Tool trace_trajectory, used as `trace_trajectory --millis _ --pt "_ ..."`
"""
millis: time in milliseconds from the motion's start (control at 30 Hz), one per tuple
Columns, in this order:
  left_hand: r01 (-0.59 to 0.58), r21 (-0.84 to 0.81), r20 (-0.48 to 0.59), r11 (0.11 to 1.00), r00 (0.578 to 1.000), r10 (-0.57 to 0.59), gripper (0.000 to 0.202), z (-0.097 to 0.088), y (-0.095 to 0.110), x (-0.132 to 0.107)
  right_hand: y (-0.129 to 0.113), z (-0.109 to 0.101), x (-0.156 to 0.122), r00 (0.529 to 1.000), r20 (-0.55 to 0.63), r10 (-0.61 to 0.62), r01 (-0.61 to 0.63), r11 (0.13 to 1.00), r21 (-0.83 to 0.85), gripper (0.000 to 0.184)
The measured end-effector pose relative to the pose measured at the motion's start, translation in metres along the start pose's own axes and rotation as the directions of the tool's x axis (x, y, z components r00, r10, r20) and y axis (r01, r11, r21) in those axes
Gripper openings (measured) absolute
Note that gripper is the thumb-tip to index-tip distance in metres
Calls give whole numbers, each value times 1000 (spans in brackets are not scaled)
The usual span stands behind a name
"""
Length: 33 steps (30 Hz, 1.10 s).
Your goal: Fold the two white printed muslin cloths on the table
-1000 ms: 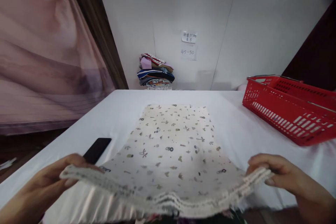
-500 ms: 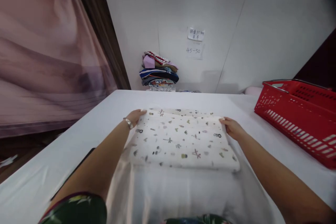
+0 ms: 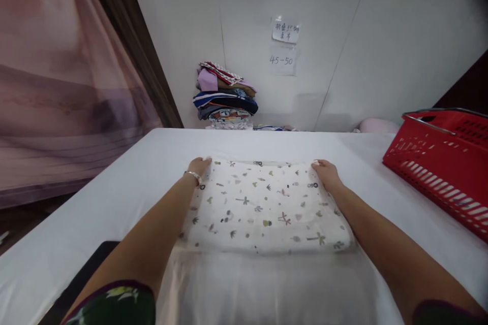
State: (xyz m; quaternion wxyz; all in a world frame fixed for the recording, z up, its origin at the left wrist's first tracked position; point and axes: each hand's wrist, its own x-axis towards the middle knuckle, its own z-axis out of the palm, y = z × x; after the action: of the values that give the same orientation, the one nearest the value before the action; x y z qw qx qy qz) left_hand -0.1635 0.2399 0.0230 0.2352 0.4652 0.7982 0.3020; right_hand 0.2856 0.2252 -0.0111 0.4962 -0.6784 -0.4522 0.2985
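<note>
A white cloth (image 3: pixel 263 203) printed with small palms, plants and other figures lies folded into a wide rectangle in front of me. My left hand (image 3: pixel 200 166), with a silver bracelet at the wrist, pinches its far left corner. At the far right corner my right hand (image 3: pixel 326 172) has its thumb and fingers closed on the cloth's edge. Both arms reach forward along the cloth's sides. The near edge of the cloth shows a rounded fold.
The white-covered table (image 3: pixel 160 147) carries a red plastic basket (image 3: pixel 442 172) on the right. A dark flat object (image 3: pixel 82 279) lies partly under my left forearm. Behind the far edge is a stack of folded fabrics (image 3: pixel 225 96). A pink curtain (image 3: pixel 68 86) hangs at left.
The far edge of the cloth has come down flatter, and its top layer lies smoother. My right hand has shifted slightly left and away from me. The camera view has moved a little.
</note>
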Motion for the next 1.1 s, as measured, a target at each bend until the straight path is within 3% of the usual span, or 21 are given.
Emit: trace_trajectory --millis 333,533,767,833,900,933,967,1033,1100 --pt "7 123 -78 992 997 3 28 18 2 2 9 11 19 987 2 -164 155 928 -340 37" --pt "-39 217 -89 975 994 60 27 26 3 0 1 13 13 987 37 -159 154 834 -529 41" --pt "-100 353 -91 930 986 140 39 26 6 -14 -12 8 7 966 206 -158 259 564 -784 46" --pt "-165 406 -96 899 970 221 42 24 7 -19 -19 8 5 963 220 -156 269 511 -817 48" --pt "-302 478 -68 825 924 377 42 26 9 -27 -28 12 -1 942 258 -213 329 451 -830 50" --pt "-391 510 -25 766 883 468 42 30 11 -33 -33 16 -6 911 319 -263 405 418 -813 50" --pt "-487 531 39 693 831 554 41 35 14 -39 -37 21 -13 859 406 -312 506 389 -770 50" --pt "-659 519 199 545 713 673 42 51 21 -52 -42 34 -29 705 617 -348 709 337 -620 54" --pt "-769 465 354 439 616 704 49 68 27 -63 -39 47 -43 588 755 -290 802 331 -498 62"
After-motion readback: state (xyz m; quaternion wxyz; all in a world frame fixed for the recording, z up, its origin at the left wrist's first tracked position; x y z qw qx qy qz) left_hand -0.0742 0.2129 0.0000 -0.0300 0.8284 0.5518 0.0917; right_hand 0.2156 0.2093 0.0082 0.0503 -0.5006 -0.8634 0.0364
